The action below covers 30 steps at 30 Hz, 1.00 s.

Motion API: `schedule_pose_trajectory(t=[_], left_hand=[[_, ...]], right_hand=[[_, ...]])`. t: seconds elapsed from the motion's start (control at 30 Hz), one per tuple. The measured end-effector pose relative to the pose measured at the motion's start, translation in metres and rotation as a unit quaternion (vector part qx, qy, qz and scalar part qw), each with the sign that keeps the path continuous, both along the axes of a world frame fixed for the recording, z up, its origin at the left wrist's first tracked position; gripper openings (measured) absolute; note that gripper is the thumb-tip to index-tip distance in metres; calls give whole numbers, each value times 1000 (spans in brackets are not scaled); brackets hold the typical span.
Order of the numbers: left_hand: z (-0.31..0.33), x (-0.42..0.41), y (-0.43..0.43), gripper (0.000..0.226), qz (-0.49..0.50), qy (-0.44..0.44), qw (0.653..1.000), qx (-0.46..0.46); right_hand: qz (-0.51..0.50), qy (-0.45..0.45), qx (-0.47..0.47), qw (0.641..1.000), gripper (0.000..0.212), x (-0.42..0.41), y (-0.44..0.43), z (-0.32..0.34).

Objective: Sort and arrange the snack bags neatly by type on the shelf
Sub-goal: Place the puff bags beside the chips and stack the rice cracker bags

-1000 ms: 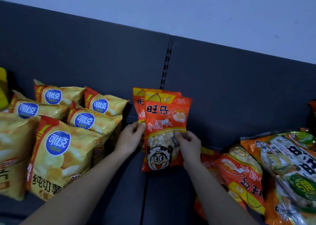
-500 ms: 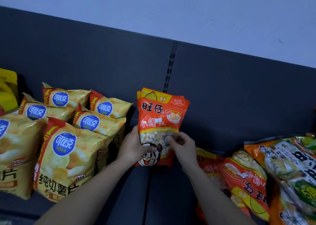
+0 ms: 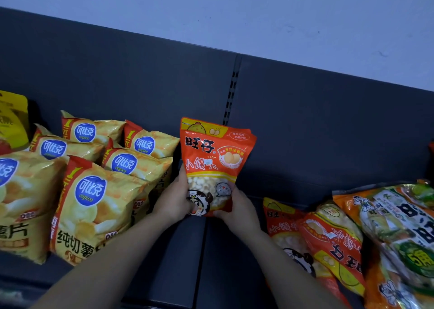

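While both hands, L [image 3: 172, 199] & R [image 3: 237, 208], grip its bottom corners, the orange bag [image 3: 215, 158] stands upright mid-shelf [image 3: 305, 132], btw yellow chip bags [image 3: 94, 191] & an orange pile [image 3: 328, 238].

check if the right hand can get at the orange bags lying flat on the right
Probably yes: the flat bags lie close beside the right hand, with only bare shelf between. It would first have to release the upright bag, which it holds with the left hand.
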State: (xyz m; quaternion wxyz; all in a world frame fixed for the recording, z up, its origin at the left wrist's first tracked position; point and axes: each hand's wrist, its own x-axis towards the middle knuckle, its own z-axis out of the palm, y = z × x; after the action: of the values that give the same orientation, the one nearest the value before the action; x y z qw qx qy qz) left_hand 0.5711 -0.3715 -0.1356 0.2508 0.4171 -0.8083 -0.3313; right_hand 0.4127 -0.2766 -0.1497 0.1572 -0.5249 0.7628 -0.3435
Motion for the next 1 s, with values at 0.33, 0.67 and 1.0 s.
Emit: schedule_pose_trajectory(t=[0.33,0.67,1.0], left_hand=[[-3,1,-3,133,40,-55,996,53],[6,-4,25,110,78,-72,986,-125],[23,-50,69,78,-66,-80,923,-371]], right_hand=[[-6,-18,21,1000,86,2,2,5],[-25,4,34,999,92,-6,15,13],[-77,111,-16,991,71,-46,71,45]])
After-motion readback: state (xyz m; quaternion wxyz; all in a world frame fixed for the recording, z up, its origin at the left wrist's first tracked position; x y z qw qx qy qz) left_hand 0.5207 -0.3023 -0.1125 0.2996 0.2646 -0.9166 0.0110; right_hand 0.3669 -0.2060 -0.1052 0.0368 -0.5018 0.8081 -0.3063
